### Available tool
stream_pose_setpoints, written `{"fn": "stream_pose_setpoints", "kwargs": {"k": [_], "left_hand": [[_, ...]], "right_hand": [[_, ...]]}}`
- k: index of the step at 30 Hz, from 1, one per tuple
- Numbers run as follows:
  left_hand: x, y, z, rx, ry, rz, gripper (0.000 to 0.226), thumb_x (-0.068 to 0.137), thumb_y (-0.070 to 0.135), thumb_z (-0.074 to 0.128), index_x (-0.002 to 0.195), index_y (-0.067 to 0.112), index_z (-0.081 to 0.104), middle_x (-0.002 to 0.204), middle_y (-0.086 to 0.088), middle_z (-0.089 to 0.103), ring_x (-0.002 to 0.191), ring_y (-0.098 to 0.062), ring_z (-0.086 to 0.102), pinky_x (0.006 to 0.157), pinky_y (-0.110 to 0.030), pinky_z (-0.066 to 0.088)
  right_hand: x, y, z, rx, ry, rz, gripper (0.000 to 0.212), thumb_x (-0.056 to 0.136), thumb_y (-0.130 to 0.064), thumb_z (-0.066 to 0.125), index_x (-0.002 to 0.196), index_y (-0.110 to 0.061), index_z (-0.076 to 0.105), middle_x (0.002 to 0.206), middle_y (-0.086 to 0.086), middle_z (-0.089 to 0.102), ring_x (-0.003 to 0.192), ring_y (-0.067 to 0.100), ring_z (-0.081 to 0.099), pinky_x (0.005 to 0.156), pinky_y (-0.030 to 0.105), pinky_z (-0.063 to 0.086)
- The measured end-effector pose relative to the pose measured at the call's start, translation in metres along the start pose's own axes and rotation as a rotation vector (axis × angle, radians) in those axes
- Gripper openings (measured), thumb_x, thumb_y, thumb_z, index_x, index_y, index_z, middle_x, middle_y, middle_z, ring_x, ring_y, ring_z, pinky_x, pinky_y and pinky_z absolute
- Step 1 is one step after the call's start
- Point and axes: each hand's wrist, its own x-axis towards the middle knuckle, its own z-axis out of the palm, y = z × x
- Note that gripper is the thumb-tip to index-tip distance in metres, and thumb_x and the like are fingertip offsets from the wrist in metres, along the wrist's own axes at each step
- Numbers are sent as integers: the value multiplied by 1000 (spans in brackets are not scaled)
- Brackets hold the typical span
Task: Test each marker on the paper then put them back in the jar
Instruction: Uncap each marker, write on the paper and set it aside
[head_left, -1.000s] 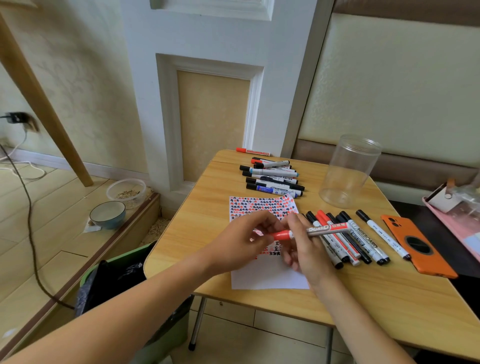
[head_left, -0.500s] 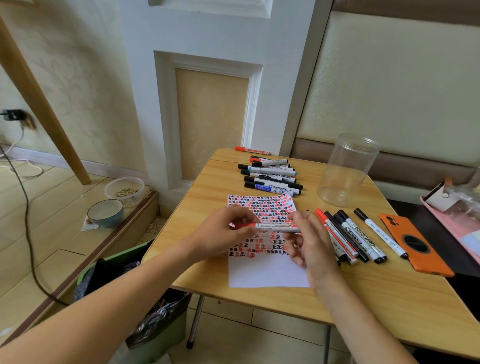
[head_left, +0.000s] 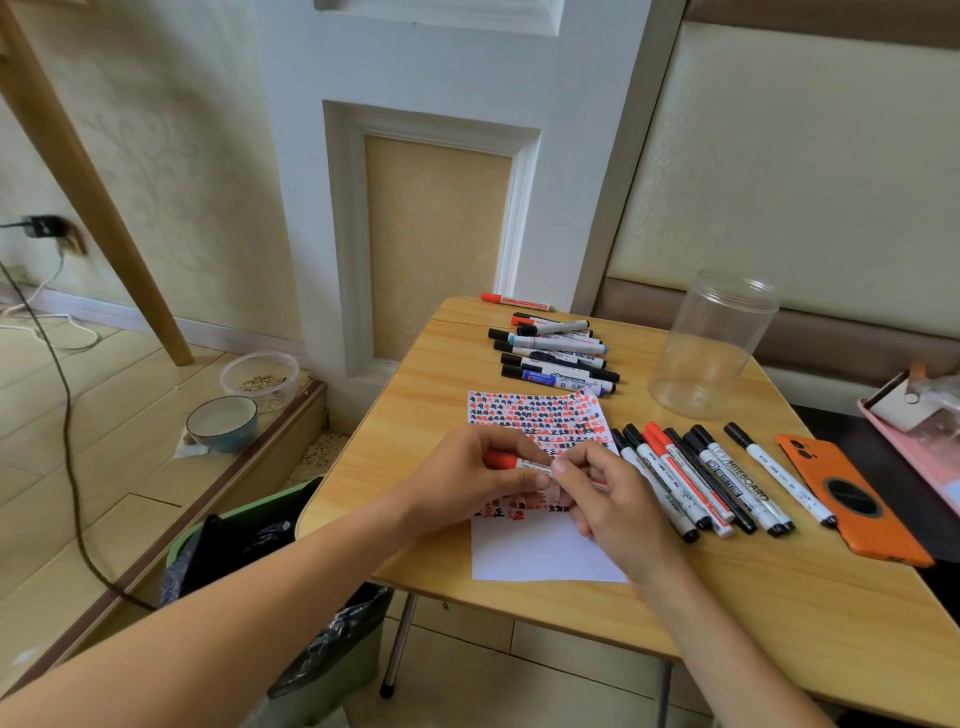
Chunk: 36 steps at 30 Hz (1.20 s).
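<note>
Both hands hold one red-capped marker (head_left: 511, 462) horizontally above the paper (head_left: 540, 551). My left hand (head_left: 467, 480) grips its capped end; my right hand (head_left: 608, 493) pinches the white barrel. The paper lies on the wooden table (head_left: 415, 415), its upper half filled with red and black marks. A clear empty jar (head_left: 711, 343) stands at the back right. One group of several markers (head_left: 556, 358) lies behind the paper, another row of several markers (head_left: 706, 478) to the right of my right hand. A lone red marker (head_left: 511, 300) lies at the far edge.
An orange phone (head_left: 852, 501) lies face down right of the marker row. A pink tray (head_left: 914, 431) sits at the far right. Below the table's left edge stands a green bin with a black bag (head_left: 249, 551). Two bowls (head_left: 223, 421) and a cable are on the floor.
The marker has been lowered and shifted left over the paper, turned so its red cap points left into my left hand. Both hands moved closer together.
</note>
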Motion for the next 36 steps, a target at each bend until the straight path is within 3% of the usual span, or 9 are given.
{"fn": "stream_pose_setpoints", "kwargs": {"k": [4, 7, 17, 21, 26, 28, 30, 33, 36], "left_hand": [[-1, 1, 1, -44, -22, 25, 16, 91, 11, 75, 105, 4, 74, 93, -5, 75, 84, -11, 70, 75, -21, 55], [0, 0, 0, -35, -21, 26, 16, 92, 15, 75, 105, 6, 74, 97, -17, 73, 84, -19, 69, 74, -23, 56], [1, -2, 0, -12, -35, 14, 16, 92, 14, 75, 105, 5, 71, 95, -19, 71, 80, -15, 68, 75, -26, 56], [-2, -2, -1, 30, -25, 23, 16, 93, 24, 75, 104, 13, 72, 95, -17, 71, 83, -31, 68, 75, -41, 58], [-4, -2, -5, 124, 36, 69, 21, 94, 33, 73, 108, 20, 63, 98, -6, 68, 87, -31, 64, 75, -42, 56], [-3, -3, -8, 180, 86, 59, 28, 98, 44, 61, 115, 22, 56, 105, 0, 66, 92, -19, 65, 77, -32, 56], [0, -6, -15, 276, 148, 0, 39, 101, 54, 47, 127, 26, 48, 120, 5, 63, 107, -11, 63, 87, -26, 53], [4, -20, -29, 733, 135, -75, 46, 105, 53, 38, 145, 31, 41, 145, 5, 52, 132, -13, 48, 111, -37, 35], [5, -27, -32, 969, 50, -68, 50, 105, 54, 37, 150, 34, 42, 156, 9, 40, 142, -11, 37, 120, -39, 17]], "right_hand": [[0, -1, 1, -13, 18, -25, 24, 102, -26, 63, 78, -25, 63, 71, -4, 61, 54, 8, 47, 49, 26, 37], [1, -1, 1, -19, 10, -41, 26, 102, -24, 62, 77, -27, 62, 66, -10, 57, 53, 2, 46, 54, 24, 36], [1, -1, 0, -42, -15, -51, 24, 103, -28, 62, 78, -26, 62, 67, -9, 56, 58, 2, 48, 61, 28, 37], [-1, -4, 0, -26, -21, -50, 22, 102, -28, 62, 80, -23, 62, 71, -4, 58, 61, 5, 49, 60, 28, 38], [-4, -6, 1, -60, -11, -87, 6, 95, -30, 62, 94, -24, 65, 88, -5, 65, 82, 14, 63, 68, 32, 51], [-6, -6, 1, -98, 42, -101, 3, 99, -23, 65, 96, -23, 65, 90, -9, 67, 85, 12, 68, 74, 29, 54], [-6, -7, 0, -124, 158, -112, 6, 99, -16, 67, 96, -20, 66, 89, -10, 68, 80, 7, 68, 66, 20, 52], [-4, -6, -13, -218, 424, -134, 6, 97, -14, 68, 97, -19, 66, 89, -9, 68, 72, 5, 63, 54, 11, 42], [-2, -1, -40, -449, 663, -139, 6, 96, -14, 69, 98, -18, 64, 91, -6, 67, 79, 9, 63, 59, 15, 42]]}}
